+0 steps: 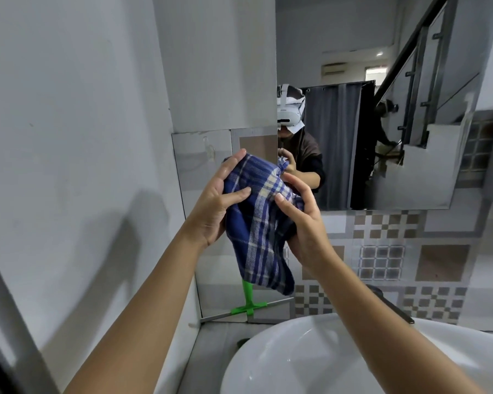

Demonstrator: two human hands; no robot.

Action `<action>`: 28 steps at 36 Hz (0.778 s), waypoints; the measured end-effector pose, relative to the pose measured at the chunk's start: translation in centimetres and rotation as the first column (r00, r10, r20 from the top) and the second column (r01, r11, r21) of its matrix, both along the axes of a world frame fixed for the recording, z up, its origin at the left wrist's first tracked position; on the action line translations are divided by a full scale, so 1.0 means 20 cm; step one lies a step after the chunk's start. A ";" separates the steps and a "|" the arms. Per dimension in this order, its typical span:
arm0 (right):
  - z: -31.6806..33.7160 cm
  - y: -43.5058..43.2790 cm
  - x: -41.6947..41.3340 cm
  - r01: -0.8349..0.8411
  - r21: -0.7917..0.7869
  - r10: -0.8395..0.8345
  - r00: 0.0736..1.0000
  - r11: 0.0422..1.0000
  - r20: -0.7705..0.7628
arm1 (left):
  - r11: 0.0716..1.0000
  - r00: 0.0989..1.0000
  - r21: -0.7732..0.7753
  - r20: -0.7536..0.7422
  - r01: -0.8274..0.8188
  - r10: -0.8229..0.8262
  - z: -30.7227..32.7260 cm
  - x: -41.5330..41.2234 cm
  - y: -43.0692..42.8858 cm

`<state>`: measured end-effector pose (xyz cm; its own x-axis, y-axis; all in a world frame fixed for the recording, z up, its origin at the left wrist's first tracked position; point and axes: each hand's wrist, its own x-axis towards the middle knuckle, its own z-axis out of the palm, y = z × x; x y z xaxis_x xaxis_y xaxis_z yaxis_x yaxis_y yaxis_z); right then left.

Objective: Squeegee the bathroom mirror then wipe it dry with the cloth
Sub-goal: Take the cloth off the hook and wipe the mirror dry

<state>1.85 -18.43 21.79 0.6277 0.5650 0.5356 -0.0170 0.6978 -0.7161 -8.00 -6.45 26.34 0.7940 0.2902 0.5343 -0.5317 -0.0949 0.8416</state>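
Both hands hold the cloth [261, 223] at the middle of the frame, in front of the mirror's lower left corner. The left hand [219, 203] grips its upper left edge, thumb pressed onto the fabric and fingers curled behind. The right hand [302, 223] is clamped on the bunched right side, thumb in front and fingers wrapped over the top. The cloth (blue plaid with pale stripes) hangs crumpled between them, its loose tail drooping toward the lower centre.

The mirror [382, 123] fills the upper right, reflecting the hands and cloth. Below the cloth, the green squeegee [248, 304] stands against the tiled wall, its blade on the ledge at lower centre. The white sink [310, 359] occupies the lower right, under the right forearm.
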 end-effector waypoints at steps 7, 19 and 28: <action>0.00 -0.04 0.04 -0.213 -0.029 0.212 0.977 0.977 -0.024 | 0.999 0.999 0.044 -0.025 -0.023 0.024 -0.03 0.02 -0.01; 0.13 -0.41 0.25 -0.070 -0.181 0.082 0.995 0.981 0.059 | 0.983 0.986 0.170 -0.142 -0.065 0.089 0.03 0.12 -0.20; 0.16 -0.74 0.49 0.146 -0.281 -0.101 0.981 0.949 0.168 | 0.967 0.962 0.058 -0.108 -0.246 0.251 -0.04 0.31 -0.43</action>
